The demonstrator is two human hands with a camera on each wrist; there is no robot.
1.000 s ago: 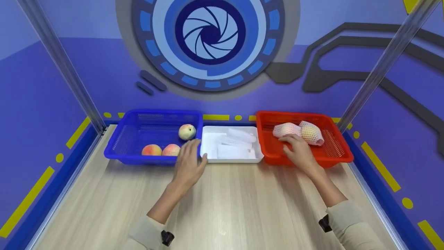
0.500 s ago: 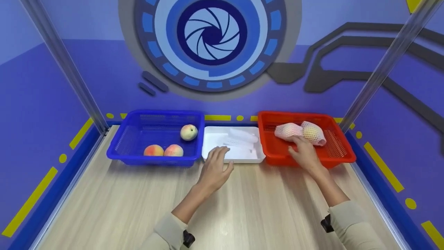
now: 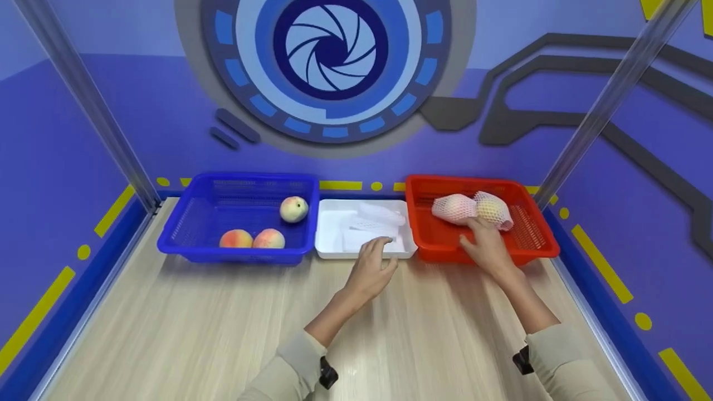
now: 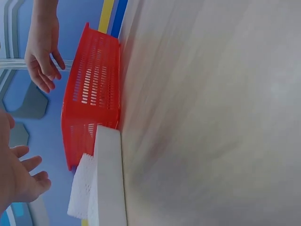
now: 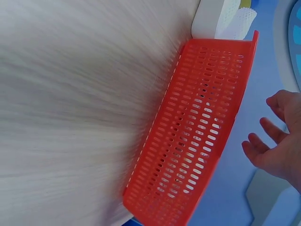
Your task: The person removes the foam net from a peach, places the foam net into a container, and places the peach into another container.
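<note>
In the head view my left hand (image 3: 370, 273) hovers over the front edge of the white tray (image 3: 328, 253), fingers relaxed and holding nothing. White foam net sleeves (image 3: 367, 225) lie in that tray. My right hand (image 3: 488, 249) is over the front of the red basket (image 3: 443, 249), its fingers loosely bent above the rim and apart from it in the right wrist view. Just beyond its fingertips lie two netted peaches, one in a pinkish net (image 3: 454, 208) and one yellowish (image 3: 493, 210). Bare peaches (image 3: 236, 239) sit in the blue basket (image 3: 192, 253).
The blue basket, white tray and red basket stand in a row along the back of the wooden table (image 3: 223, 323). Behind them rises a printed blue wall (image 3: 367, 167). Metal posts (image 3: 601, 106) stand at the back corners.
My left hand has moved right, from the blue basket's front corner to the white tray. The right hand has shifted slightly within the red basket's area. The peaches have stayed in place.
</note>
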